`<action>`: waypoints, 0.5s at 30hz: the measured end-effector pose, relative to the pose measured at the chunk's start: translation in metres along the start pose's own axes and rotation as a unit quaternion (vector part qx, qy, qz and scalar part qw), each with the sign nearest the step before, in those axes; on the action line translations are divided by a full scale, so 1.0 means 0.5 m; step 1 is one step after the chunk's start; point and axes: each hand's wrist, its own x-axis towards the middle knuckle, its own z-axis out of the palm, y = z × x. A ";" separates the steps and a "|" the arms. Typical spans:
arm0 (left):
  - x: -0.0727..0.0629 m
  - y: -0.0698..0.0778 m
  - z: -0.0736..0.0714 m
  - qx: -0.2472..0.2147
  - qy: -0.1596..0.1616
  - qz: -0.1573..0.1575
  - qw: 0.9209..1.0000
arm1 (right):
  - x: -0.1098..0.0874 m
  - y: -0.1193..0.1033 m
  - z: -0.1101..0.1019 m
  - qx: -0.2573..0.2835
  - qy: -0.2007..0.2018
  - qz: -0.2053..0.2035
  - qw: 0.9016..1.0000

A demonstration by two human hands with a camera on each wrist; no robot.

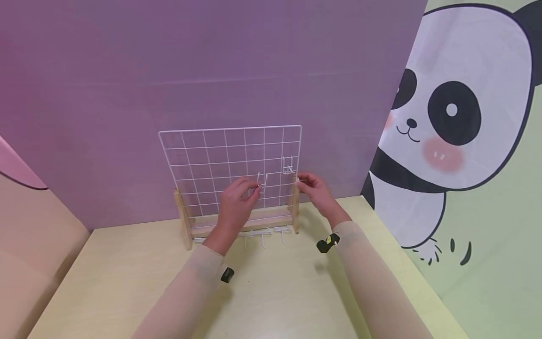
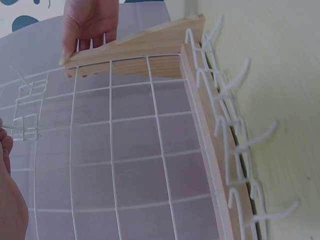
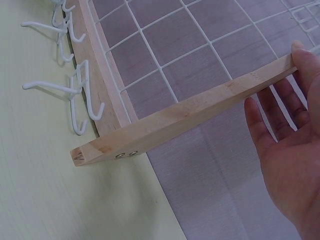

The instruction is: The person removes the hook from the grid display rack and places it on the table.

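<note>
A white wire grid panel [image 1: 228,128] stands upright in a wooden stand [image 1: 182,219]. My left hand [image 1: 236,202] pinches the prong of a white wire hook [image 2: 25,128] in front of the panel, where the hook overlaps the grid wires. At the panel's right edge, my right hand [image 1: 318,192] holds the top of the stand's right post [image 3: 200,107], thumb at its tip and fingers behind it. Another white hook [image 1: 289,165] hangs on the grid near that edge, up and to the right of the held one.
Several white wire hooks [image 3: 80,92] lie in a row on the pale table [image 1: 271,292], along the front of the stand's base bar. A purple wall [image 1: 233,61] rises behind the panel. To the right, a panda picture [image 1: 499,52] covers the side wall.
</note>
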 end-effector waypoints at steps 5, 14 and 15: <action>-0.019 -0.011 -0.019 0.014 -0.009 0.005 1.000 | -0.001 0.002 0.000 0.000 0.001 0.004 1.000; -0.051 -0.021 -0.067 0.049 -0.035 -0.011 0.998 | -0.003 0.001 0.002 -0.004 0.009 0.006 1.000; -0.055 -0.021 -0.072 0.050 -0.037 -0.012 0.998 | -0.002 0.001 0.004 -0.005 0.009 0.004 1.000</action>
